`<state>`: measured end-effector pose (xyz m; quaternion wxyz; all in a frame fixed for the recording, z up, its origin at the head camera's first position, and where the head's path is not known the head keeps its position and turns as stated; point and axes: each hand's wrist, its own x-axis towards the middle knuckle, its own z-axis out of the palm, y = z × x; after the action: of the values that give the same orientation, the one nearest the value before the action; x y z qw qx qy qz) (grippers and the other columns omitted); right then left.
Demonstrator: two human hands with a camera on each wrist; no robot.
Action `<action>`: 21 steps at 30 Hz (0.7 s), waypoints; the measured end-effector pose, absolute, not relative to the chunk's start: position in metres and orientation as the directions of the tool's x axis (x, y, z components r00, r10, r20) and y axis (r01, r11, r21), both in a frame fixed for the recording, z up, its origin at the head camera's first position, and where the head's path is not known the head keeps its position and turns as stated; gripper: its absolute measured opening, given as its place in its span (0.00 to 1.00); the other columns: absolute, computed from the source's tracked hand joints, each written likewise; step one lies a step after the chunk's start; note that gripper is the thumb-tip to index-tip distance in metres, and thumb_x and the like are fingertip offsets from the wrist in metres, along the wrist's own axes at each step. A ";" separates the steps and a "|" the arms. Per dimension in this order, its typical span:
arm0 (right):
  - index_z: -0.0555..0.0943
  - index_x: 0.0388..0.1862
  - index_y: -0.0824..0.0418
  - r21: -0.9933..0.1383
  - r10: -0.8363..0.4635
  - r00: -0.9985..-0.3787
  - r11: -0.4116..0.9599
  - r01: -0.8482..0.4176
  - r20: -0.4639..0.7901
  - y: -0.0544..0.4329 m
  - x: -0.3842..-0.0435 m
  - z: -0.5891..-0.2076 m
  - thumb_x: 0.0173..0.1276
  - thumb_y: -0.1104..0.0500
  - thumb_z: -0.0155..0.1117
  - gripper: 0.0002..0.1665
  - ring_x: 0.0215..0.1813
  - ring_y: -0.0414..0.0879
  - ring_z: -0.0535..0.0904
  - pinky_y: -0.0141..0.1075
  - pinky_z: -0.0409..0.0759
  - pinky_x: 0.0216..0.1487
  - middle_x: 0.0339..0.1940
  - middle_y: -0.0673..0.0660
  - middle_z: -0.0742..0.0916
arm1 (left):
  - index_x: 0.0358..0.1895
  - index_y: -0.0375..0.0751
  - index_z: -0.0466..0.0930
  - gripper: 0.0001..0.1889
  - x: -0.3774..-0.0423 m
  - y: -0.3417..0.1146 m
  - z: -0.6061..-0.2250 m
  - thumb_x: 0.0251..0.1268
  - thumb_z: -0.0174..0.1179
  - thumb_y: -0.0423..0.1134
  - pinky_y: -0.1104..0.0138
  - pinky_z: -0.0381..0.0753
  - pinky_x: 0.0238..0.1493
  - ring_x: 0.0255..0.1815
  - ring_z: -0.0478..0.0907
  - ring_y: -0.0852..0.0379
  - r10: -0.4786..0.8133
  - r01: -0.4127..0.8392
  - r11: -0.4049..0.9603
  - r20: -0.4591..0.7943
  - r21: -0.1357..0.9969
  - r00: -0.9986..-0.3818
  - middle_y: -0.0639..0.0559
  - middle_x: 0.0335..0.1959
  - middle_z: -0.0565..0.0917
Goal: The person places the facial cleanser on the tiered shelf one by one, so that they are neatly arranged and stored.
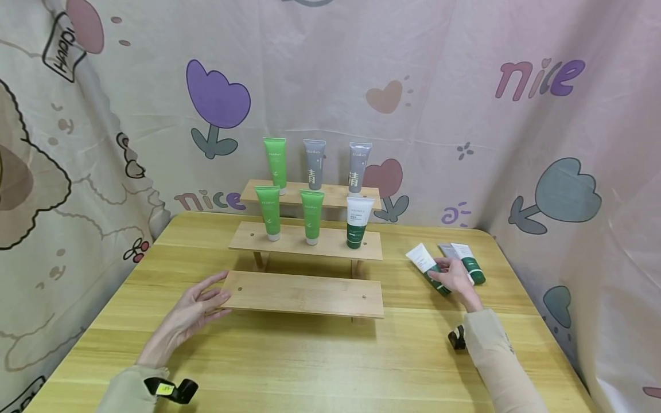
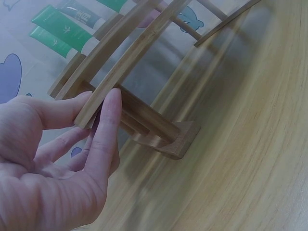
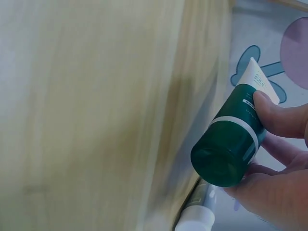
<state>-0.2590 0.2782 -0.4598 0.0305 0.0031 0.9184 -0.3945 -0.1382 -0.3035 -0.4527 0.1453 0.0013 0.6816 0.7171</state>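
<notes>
My left hand (image 1: 193, 307) grips the left end of the lowest shelf (image 1: 304, 295) of a three-step wooden display stand. In the left wrist view, its thumb and fingers (image 2: 103, 137) pinch the board from both sides. Over at the right, my right hand (image 1: 455, 276) holds a white-and-green squeeze tube (image 3: 236, 130) between thumb and fingers, its green cap end toward the wrist camera. Beside that hand, another white-and-green tube (image 1: 471, 267) and a grey tube (image 1: 447, 250) lie on the table, partly overlapped by the hand.
The middle shelf (image 1: 335, 245) carries two green tubes (image 1: 312, 215) and a white-and-green tube (image 1: 357, 222), all upright. On the top shelf (image 1: 291, 195) stand a green tube (image 1: 276, 160) and two grey tubes (image 1: 314, 163). A patterned curtain (image 1: 434, 120) hangs behind the wooden table (image 1: 310, 367).
</notes>
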 end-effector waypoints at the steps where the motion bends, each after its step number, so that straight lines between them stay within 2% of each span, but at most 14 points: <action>1: 0.73 0.62 0.82 -0.725 -0.020 -0.998 0.688 0.027 -0.057 0.278 -0.259 -0.459 0.67 0.66 0.66 0.29 0.58 0.68 0.77 0.39 0.82 0.51 0.57 0.79 0.80 | 0.82 0.39 0.41 0.39 -0.138 -0.303 -0.453 0.78 0.53 0.35 0.67 0.87 0.58 0.52 0.77 0.64 0.210 -0.206 -0.027 -0.196 0.978 -0.958 0.48 0.55 0.70; 6: 0.72 0.63 0.82 -0.753 -0.022 -0.998 0.657 0.028 -0.055 0.273 -0.256 -0.454 0.67 0.66 0.65 0.29 0.57 0.64 0.77 0.27 0.77 0.44 0.58 0.78 0.80 | 0.82 0.38 0.41 0.39 -0.138 -0.303 -0.452 0.78 0.54 0.35 0.67 0.87 0.58 0.52 0.77 0.64 0.207 -0.207 -0.018 -0.199 0.978 -0.958 0.47 0.56 0.69; 9: 0.71 0.64 0.81 -0.787 -0.028 -0.997 0.615 0.036 -0.068 0.269 -0.254 -0.450 0.68 0.67 0.64 0.29 0.54 0.58 0.77 0.24 0.75 0.41 0.58 0.77 0.79 | 0.82 0.39 0.41 0.39 -0.138 -0.303 -0.452 0.78 0.54 0.35 0.67 0.87 0.58 0.52 0.78 0.64 0.209 -0.211 -0.022 -0.202 0.977 -0.957 0.49 0.54 0.71; 15: 0.70 0.65 0.81 -0.830 -0.063 -0.996 0.558 0.019 -0.066 0.262 -0.251 -0.442 0.69 0.68 0.63 0.29 0.52 0.53 0.78 0.21 0.77 0.40 0.57 0.76 0.79 | 0.82 0.39 0.42 0.38 -0.138 -0.303 -0.452 0.78 0.54 0.35 0.66 0.87 0.58 0.52 0.79 0.64 0.217 -0.206 -0.037 -0.194 0.978 -0.957 0.51 0.52 0.74; 21: 0.69 0.66 0.80 -0.846 -0.087 -0.994 0.533 0.005 -0.060 0.257 -0.249 -0.436 0.71 0.67 0.63 0.30 0.57 0.57 0.77 0.20 0.77 0.43 0.59 0.75 0.79 | 0.82 0.40 0.43 0.38 -0.138 -0.303 -0.452 0.78 0.54 0.35 0.65 0.87 0.59 0.52 0.78 0.65 0.215 -0.200 -0.034 -0.188 0.979 -0.958 0.51 0.52 0.73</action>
<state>-0.2486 0.2570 -0.4355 0.0474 -0.0235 0.8743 -0.4825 -0.1377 -0.3028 -0.4515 0.1442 0.0053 0.6799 0.7190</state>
